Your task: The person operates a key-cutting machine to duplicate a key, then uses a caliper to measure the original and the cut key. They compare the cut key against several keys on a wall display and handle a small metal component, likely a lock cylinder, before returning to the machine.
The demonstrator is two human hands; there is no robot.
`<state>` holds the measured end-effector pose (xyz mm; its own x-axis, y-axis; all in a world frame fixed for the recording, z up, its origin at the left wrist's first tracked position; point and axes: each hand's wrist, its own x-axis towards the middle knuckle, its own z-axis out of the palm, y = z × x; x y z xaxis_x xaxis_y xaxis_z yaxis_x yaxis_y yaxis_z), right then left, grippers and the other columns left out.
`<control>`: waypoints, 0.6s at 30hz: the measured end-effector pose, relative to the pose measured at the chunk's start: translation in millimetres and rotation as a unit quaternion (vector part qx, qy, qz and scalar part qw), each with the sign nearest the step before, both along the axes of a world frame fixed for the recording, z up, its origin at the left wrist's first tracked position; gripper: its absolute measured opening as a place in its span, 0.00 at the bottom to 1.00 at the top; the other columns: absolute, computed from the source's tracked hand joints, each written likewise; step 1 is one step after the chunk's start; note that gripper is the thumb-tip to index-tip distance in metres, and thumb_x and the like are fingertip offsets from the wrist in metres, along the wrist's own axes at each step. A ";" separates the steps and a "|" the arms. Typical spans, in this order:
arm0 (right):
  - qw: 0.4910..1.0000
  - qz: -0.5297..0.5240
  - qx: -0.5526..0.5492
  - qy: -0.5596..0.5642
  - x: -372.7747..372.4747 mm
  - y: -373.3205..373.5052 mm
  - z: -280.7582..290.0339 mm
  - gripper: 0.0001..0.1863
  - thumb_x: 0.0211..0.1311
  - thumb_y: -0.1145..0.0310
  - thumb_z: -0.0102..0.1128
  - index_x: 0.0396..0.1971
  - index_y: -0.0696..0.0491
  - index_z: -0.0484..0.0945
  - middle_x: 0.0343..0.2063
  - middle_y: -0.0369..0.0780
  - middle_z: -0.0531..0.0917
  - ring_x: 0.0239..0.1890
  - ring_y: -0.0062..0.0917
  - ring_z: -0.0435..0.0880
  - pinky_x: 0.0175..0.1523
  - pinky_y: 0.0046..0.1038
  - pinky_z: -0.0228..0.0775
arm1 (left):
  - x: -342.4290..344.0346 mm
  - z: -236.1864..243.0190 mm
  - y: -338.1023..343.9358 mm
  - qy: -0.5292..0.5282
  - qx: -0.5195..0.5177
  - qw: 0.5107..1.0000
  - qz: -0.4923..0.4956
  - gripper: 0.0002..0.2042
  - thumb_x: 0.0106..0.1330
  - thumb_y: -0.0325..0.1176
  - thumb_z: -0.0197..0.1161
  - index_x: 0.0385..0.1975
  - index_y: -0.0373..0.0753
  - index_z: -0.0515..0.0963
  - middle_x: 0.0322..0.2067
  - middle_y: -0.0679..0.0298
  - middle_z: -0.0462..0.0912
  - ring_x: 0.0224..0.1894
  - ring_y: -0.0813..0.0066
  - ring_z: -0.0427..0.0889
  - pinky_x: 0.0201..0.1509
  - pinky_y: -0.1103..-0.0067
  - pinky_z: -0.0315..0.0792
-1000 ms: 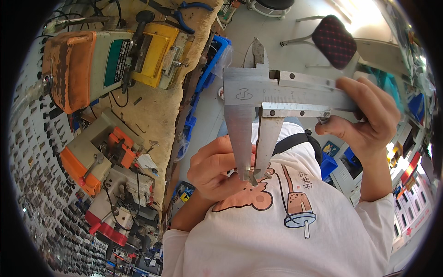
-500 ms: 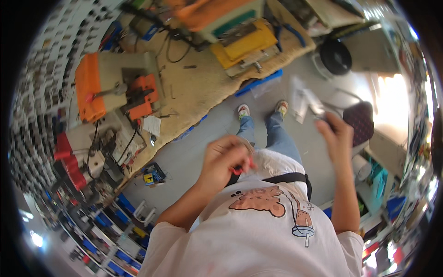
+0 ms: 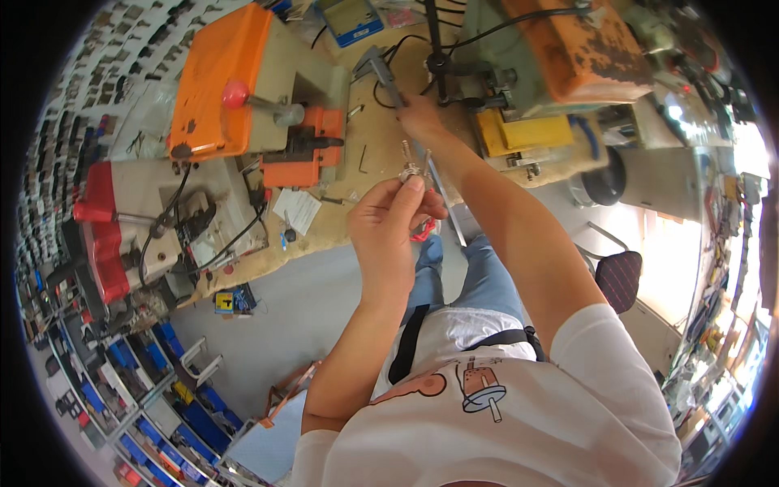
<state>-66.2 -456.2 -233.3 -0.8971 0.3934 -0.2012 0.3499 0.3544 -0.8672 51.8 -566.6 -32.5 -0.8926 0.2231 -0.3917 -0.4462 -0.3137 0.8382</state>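
A blue tray (image 3: 350, 18) sits at the bench's (image 3: 381, 162) far edge, contents unclear. The left hand (image 3: 391, 223) pinches a small metal key (image 3: 410, 169) mid-air. The right hand (image 3: 419, 116), raised a second ago, now grips the caliper (image 3: 380, 69) lying on the bench.

White short-sleeved T-shirt (image 3: 519, 430) with a cartoon print on the chest, black strap (image 3: 410, 345) below the print, blue jeans (image 3: 479, 272)

Orange machine (image 3: 219, 81), red machine (image 3: 109, 227) (cables trailing), dark chair (image 3: 618, 280)
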 end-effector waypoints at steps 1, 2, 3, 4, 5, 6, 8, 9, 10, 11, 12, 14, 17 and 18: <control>1.000 -0.015 -0.009 0.007 -7.5 5.4 0.1 0.17 0.43 0.69 0.49 0.38 0.55 0.74 0.25 0.49 0.78 0.32 0.36 0.78 0.35 0.32 0.68 | -4.0 -0.7 2.5 0.003 -0.010 1.000 -0.005 0.08 0.56 0.29 0.55 0.26 0.29 0.73 0.21 0.59 0.76 0.22 0.75 0.76 0.29 0.82 0.71; 1.000 0.001 -0.024 -0.011 -7.2 11.3 8.9 0.17 0.43 0.69 0.49 0.37 0.55 0.74 0.25 0.49 0.78 0.32 0.35 0.78 0.35 0.32 0.69 | -7.6 -1.2 4.3 0.007 -0.016 1.000 -0.009 0.08 0.56 0.30 0.55 0.26 0.29 0.73 0.21 0.60 0.76 0.22 0.75 0.76 0.28 0.82 0.71; 0.999 0.010 -0.039 -0.028 -0.3 15.7 16.8 0.17 0.43 0.69 0.49 0.36 0.56 0.74 0.25 0.49 0.78 0.32 0.34 0.78 0.35 0.32 0.69 | -10.6 -1.8 6.6 0.011 -0.022 1.000 -0.020 0.08 0.56 0.30 0.55 0.26 0.30 0.73 0.21 0.60 0.76 0.22 0.75 0.76 0.28 0.82 0.71; 0.999 -0.008 -0.049 -0.017 14.2 21.6 20.7 0.15 0.43 0.68 0.49 0.33 0.57 0.74 0.25 0.49 0.77 0.32 0.35 0.78 0.35 0.32 0.69 | -12.5 -4.4 9.7 0.000 -0.047 0.999 -0.025 0.08 0.56 0.30 0.56 0.25 0.30 0.72 0.21 0.60 0.75 0.22 0.75 0.75 0.28 0.82 0.70; 0.999 0.018 -0.033 0.034 38.3 21.3 54.8 0.12 0.45 0.67 0.50 0.30 0.58 0.73 0.25 0.49 0.77 0.30 0.35 0.78 0.34 0.33 0.68 | -12.7 -7.2 5.6 -0.010 -0.070 0.997 -0.027 0.08 0.55 0.30 0.56 0.24 0.30 0.72 0.20 0.61 0.75 0.22 0.75 0.75 0.27 0.82 0.70; 0.986 0.013 0.053 0.157 64.2 32.4 61.8 0.12 0.48 0.65 0.51 0.28 0.59 0.72 0.22 0.48 0.75 0.26 0.35 0.76 0.32 0.34 0.68 | -12.7 -6.7 13.9 -0.013 -0.083 0.995 -0.055 0.08 0.55 0.31 0.56 0.23 0.31 0.72 0.20 0.61 0.74 0.21 0.76 0.75 0.26 0.82 0.70; 0.953 -0.010 -0.284 0.108 128.1 55.7 115.5 0.15 0.58 0.58 0.49 0.29 0.57 0.72 0.21 0.35 0.74 0.24 0.18 0.72 0.29 0.23 0.66 | -4.9 -7.6 29.1 0.009 -0.108 0.988 -0.114 0.08 0.56 0.30 0.55 0.22 0.32 0.71 0.19 0.62 0.73 0.21 0.77 0.74 0.24 0.83 0.68; 0.907 -0.053 -0.409 0.086 157.1 63.7 139.6 0.18 0.59 0.56 0.48 0.32 0.57 0.73 0.23 0.32 0.75 0.24 0.13 0.71 0.28 0.18 0.66 | 0.3 -13.8 36.8 0.032 -0.122 0.982 -0.142 0.07 0.56 0.30 0.54 0.21 0.33 0.71 0.18 0.63 0.73 0.20 0.78 0.73 0.22 0.84 0.67; 0.924 -0.058 -0.367 0.092 185.0 80.8 163.4 0.19 0.59 0.55 0.47 0.35 0.58 0.73 0.24 0.33 0.75 0.23 0.14 0.72 0.29 0.18 0.67 | 8.4 -15.5 50.2 0.051 -0.120 0.971 -0.199 0.06 0.56 0.29 0.54 0.22 0.32 0.71 0.17 0.64 0.73 0.20 0.79 0.73 0.23 0.84 0.67; 0.929 -0.061 -0.353 0.096 215.4 97.9 185.9 0.16 0.58 0.60 0.49 0.36 0.59 0.73 0.25 0.34 0.75 0.24 0.14 0.73 0.30 0.17 0.68 | 15.5 -15.7 67.6 0.070 -0.126 0.957 -0.254 0.06 0.56 0.28 0.54 0.23 0.32 0.71 0.17 0.64 0.73 0.20 0.80 0.72 0.23 0.85 0.67; 0.943 -0.091 -0.290 0.132 240.5 113.8 190.4 0.15 0.57 0.61 0.51 0.34 0.59 0.74 0.25 0.36 0.76 0.25 0.14 0.74 0.29 0.18 0.68 | 26.8 -14.9 93.0 0.063 -0.120 0.942 -0.308 0.05 0.56 0.27 0.55 0.23 0.32 0.72 0.17 0.64 0.73 0.20 0.81 0.72 0.23 0.86 0.67; 0.956 -0.158 -0.163 0.185 288.9 145.4 195.3 0.12 0.55 0.65 0.54 0.31 0.60 0.74 0.23 0.38 0.77 0.25 0.16 0.74 0.29 0.19 0.69 | 64.6 -11.3 145.6 0.039 -0.114 0.900 -0.419 0.04 0.56 0.25 0.55 0.25 0.31 0.73 0.17 0.64 0.74 0.20 0.82 0.71 0.24 0.87 0.66; 0.911 -0.260 -0.277 0.162 353.0 195.7 202.6 0.09 0.50 0.71 0.57 0.30 0.60 0.74 0.24 0.40 0.76 0.27 0.18 0.76 0.30 0.19 0.70 | 106.5 -15.2 217.3 0.073 -0.056 0.842 -0.531 0.04 0.55 0.25 0.57 0.27 0.31 0.73 0.19 0.64 0.75 0.20 0.83 0.72 0.24 0.87 0.66; 0.916 -0.275 -0.236 0.172 373.1 212.5 204.3 0.08 0.50 0.73 0.57 0.29 0.60 0.74 0.24 0.39 0.76 0.27 0.19 0.76 0.30 0.20 0.70 | 120.1 -15.9 241.2 0.083 -0.059 0.829 -0.551 0.04 0.56 0.26 0.57 0.27 0.31 0.74 0.19 0.63 0.76 0.20 0.83 0.72 0.23 0.87 0.67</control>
<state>306.9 -243.7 -29.0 -0.6311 0.7471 -0.2086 0.0403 -0.2370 -0.9707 171.9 -325.5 -48.5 -0.2170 0.9072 -0.3603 -0.2827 0.2949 0.9128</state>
